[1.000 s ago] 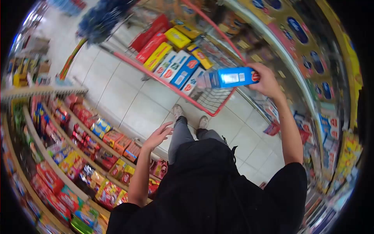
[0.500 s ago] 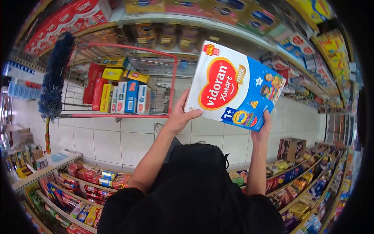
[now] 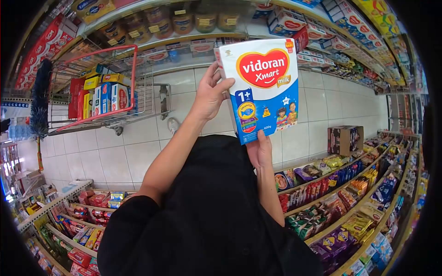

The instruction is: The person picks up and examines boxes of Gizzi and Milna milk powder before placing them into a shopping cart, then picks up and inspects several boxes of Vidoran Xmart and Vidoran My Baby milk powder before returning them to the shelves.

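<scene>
A white and blue Vidoran Xmart milk box (image 3: 263,87) is held up in front of me, its printed front facing me and nearly upright. My left hand (image 3: 211,94) grips its left edge, thumb on the front and fingers partly hidden at the side. At the bottom edge, my right hand (image 3: 260,149) supports the box, its thumb on the front and the other fingers mostly behind it. To the left stands a shopping cart (image 3: 134,87) with a red rim, carrying several cartons (image 3: 103,95) in yellow, red, blue and white.
A dark blue duster (image 3: 40,99) stands at the cart's left end. Milk boxes (image 3: 287,22) and jars (image 3: 183,23) fill the shelves ahead. Snack shelves (image 3: 340,198) run along the near side, and a brown carton (image 3: 344,140) sits at the right. Tiled floor (image 3: 110,158) lies between.
The box has turned counterclockwise to nearly upright and shifted left in view, both hands still on it. The cart appears further left, and the view has moved toward the right of the aisle.
</scene>
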Available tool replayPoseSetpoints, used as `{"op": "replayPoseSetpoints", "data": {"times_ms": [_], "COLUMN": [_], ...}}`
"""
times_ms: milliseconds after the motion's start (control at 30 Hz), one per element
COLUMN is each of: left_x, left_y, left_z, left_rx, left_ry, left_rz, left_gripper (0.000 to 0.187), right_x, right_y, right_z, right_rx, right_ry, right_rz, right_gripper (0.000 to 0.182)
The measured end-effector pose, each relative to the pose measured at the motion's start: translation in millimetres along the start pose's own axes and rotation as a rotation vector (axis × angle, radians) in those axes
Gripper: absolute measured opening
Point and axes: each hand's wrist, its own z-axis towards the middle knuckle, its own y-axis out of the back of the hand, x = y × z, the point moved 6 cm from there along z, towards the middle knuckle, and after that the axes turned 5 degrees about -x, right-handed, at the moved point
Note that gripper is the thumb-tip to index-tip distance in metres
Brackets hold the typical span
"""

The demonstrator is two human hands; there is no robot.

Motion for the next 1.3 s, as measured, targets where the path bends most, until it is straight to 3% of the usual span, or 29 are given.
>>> {"op": "replayPoseSetpoints", "data": {"times_ms": [100, 233, 267, 400, 533, 733, 767, 933, 1000, 1233, 1300], "left_x": [22, 51, 59, 98, 142, 216, 213, 247, 248, 300, 326], "left_y": [-25, -60, -66, -87, -111, -198, -186, -270, -264, -310, -322], "left_z": [21, 55, 66, 120, 180, 251, 261, 286, 300, 317, 321], "left_rx": [0.04, 0.072, 0.09, 0.108, 0.111, 0.243, 0.252, 0.376, 0.383, 0.365, 0.435], "left_ry": [0.045, 0.094, 0.091, 0.201, 0.317, 0.474, 0.518, 0.621, 0.736, 0.587, 0.361], "left_rz": [0.03, 0.071, 0.128, 0.072, 0.133, 0.126, 0.123, 0.404, 0.423, 0.458, 0.505], "left_gripper": [0.07, 0.068, 0.057, 0.073, 0.07, 0.064, 0.064, 0.074, 0.079, 0.087, 0.091], "right_x": [21, 53, 63, 90, 127, 220, 211, 267, 262, 322, 355], "right_y": [23, 42, 44, 66, 84, 122, 116, 158, 159, 218, 247], "right_z": [7, 25, 31, 70, 112, 153, 163, 170, 186, 222, 232], "right_rx": [-0.002, -0.065, -0.078, -0.161, -0.251, -0.412, -0.442, -0.501, -0.52, -0.501, -0.569], "right_ry": [0.013, 0.007, -0.001, -0.027, -0.014, 0.011, 0.001, 0.063, 0.056, -0.015, -0.039], "right_rz": [-0.134, -0.146, -0.149, -0.221, -0.219, -0.137, -0.126, 0.004, 0.043, 0.041, -0.02], "right_gripper": [0.051, 0.045, 0.043, 0.039, 0.039, 0.042, 0.043, 0.045, 0.045, 0.044, 0.047]}}
